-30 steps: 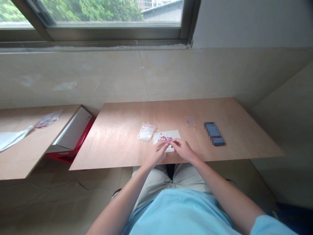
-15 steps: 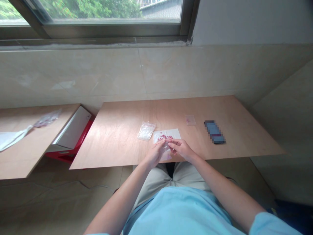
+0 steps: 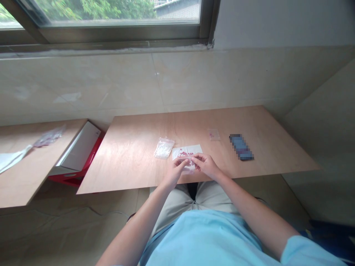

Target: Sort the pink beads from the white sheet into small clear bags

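At the frame's lower centre, your left hand (image 3: 177,168) pinches the clear bag (image 3: 189,170) by its top edge, which runs left to right; red beads (image 3: 187,153) lie just above on paper (image 3: 197,148). Your right hand (image 3: 206,164) pinches the other end, its curled fingers hiding part; the contents are unclear.

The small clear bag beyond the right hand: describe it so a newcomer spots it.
Start at the right-side wooden table below the window. Between the white paper and the pixelated blue object, farther back, lies the small clear bag. Unlike the whitish packet left of the paper, it shows a few reddish bits.
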The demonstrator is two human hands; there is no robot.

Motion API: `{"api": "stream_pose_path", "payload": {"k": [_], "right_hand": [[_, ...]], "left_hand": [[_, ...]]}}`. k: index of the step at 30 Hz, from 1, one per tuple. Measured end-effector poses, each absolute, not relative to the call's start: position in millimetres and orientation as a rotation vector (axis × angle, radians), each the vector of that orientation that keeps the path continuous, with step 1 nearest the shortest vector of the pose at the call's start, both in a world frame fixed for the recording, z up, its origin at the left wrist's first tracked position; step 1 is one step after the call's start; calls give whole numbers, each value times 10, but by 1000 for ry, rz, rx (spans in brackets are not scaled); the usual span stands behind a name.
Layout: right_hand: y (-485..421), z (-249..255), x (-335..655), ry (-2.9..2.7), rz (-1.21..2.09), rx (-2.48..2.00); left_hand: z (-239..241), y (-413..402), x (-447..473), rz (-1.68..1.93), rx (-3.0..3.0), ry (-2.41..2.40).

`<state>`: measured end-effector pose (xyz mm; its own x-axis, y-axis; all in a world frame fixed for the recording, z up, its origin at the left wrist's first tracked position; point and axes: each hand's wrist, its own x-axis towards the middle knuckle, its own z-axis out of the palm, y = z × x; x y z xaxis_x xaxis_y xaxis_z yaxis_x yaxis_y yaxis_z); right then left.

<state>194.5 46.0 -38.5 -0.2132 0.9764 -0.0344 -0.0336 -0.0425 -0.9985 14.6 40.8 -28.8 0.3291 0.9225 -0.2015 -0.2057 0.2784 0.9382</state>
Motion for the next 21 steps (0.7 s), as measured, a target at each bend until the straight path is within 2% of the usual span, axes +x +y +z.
{"api": "stream_pose_path", "payload": {"k": [21], "right_hand": [[438,-392,1902,-1479,1314,-1087]], "left_hand": [[-261,478,106,890,1094,1019]]}}
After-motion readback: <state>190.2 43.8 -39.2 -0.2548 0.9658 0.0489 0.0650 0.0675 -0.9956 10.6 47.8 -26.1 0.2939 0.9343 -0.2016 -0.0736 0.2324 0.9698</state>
